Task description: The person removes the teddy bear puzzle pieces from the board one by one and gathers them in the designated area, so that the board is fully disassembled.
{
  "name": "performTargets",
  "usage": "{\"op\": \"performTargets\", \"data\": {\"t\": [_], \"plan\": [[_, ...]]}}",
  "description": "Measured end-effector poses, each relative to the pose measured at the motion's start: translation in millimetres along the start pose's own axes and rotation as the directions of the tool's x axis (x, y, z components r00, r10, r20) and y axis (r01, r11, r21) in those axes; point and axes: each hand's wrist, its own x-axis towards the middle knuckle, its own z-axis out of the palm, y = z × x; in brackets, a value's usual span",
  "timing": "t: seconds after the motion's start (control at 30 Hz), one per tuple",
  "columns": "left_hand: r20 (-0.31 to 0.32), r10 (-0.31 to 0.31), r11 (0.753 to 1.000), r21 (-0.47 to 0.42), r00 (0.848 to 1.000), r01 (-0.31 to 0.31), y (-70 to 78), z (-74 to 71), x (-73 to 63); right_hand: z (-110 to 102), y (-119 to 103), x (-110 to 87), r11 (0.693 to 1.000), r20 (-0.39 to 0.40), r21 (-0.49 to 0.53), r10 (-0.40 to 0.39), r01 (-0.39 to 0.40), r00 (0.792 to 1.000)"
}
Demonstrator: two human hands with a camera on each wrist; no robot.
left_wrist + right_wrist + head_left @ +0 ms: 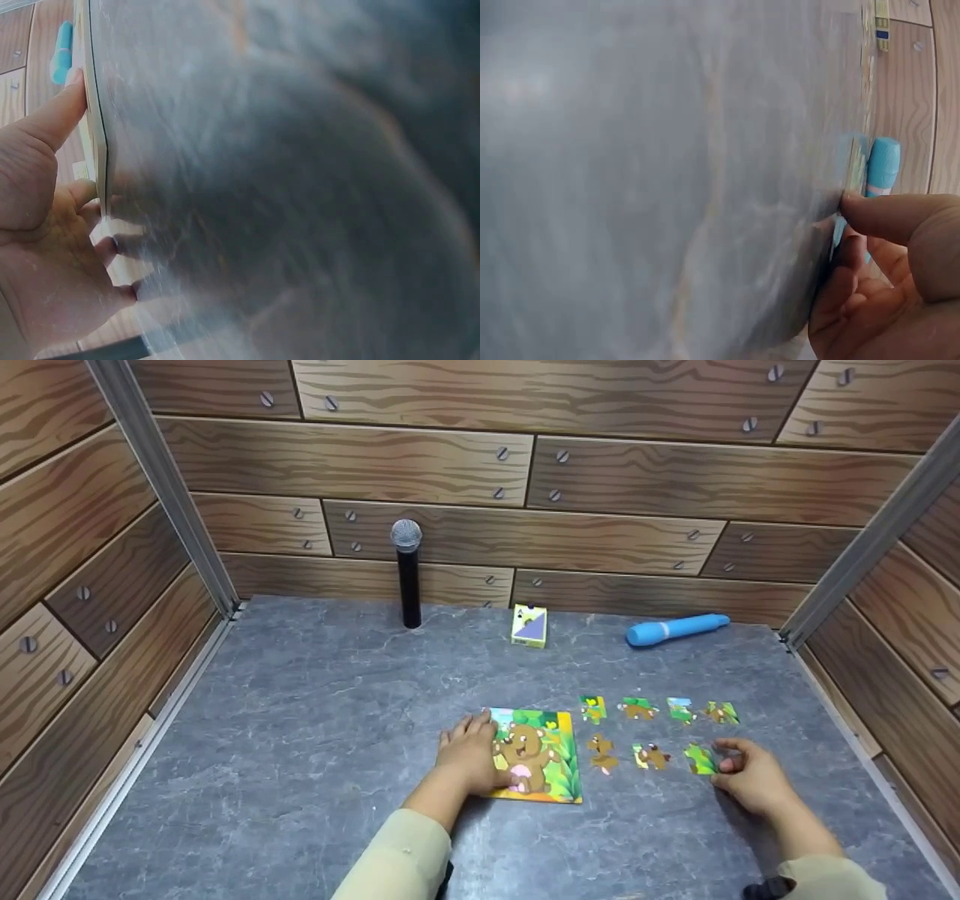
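Note:
My left hand [469, 754] rests on the left side of a square bear puzzle board [544, 750], its fingers spread and its thumb across the lower part. The left wrist view shows the thumb against the edge of the board [97, 142]. At the right, my right hand [757, 781] pinches the right side of a green puzzle piece [700, 759] low at the table, thumb below and forefinger above. Left of it lie a brown piece [651, 756] and a bear-shaped piece [601, 754].
Behind these is a row of puzzle pieces [637, 708]. Farther back are an upright black microphone [409, 577], a card box [529, 626] and a blue microphone-like object [675, 628] lying down. Wood-patterned panels [420, 465] enclose the grey table [300, 720].

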Motion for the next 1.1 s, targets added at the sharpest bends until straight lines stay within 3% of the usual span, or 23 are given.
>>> {"op": "performTargets", "data": {"t": [0.13, 0.27, 0.4, 0.6, 0.7, 0.8, 0.97, 1.1], "plan": [[-0.001, 0.006, 1.0, -0.008, 1.0, -0.006, 0.0, -1.1, 0.3, 8.6, -19.9, -5.3, 1.0, -0.067, -0.02, -0.018, 0.017, 0.998], [-0.006, 0.003, 1.0, -0.015, 1.0, -0.003, -0.7, -1.6, 0.1, 21.4, -51.5, -7.5, 0.996, -0.111, 0.023, -0.083, 0.086, 0.99], [-0.001, 0.003, 1.0, -0.016, 1.0, -0.003, -1.5, 0.0, -0.2, 36.2, -80.9, -9.4, 0.984, -0.103, 0.092, -0.141, 0.151, 0.985], [-0.004, 0.009, 1.0, -0.011, 1.0, -0.009, -0.2, 0.5, -0.5, 63.2, -109.2, -11.2, 0.968, -0.083, 0.168, -0.176, 0.187, 0.981], [-0.007, 0.005, 1.0, -0.01, 1.0, -0.005, -1.0, 1.4, -0.6, 78.2, -120.9, -11.6, 0.961, -0.028, 0.193, -0.195, 0.196, 0.98], [-0.005, 0.004, 1.0, -0.009, 1.0, -0.004, -1.8, 2.5, -0.6, 89.9, -133.9, -15.1, 0.955, 0.086, 0.219, -0.222, 0.199, 0.971], [0.001, 0.011, 1.0, -0.009, 1.0, -0.011, -1.8, 2.4, 0.5, 107.5, -156.0, -21.9, 0.933, 0.224, 0.256, -0.314, 0.255, 0.923], [0.003, 0.01, 1.0, -0.01, 1.0, -0.01, -1.2, 1.4, 0.8, 125.3, -167.9, -25.8, 0.916, 0.237, 0.257, -0.37, 0.309, 0.898]]}}
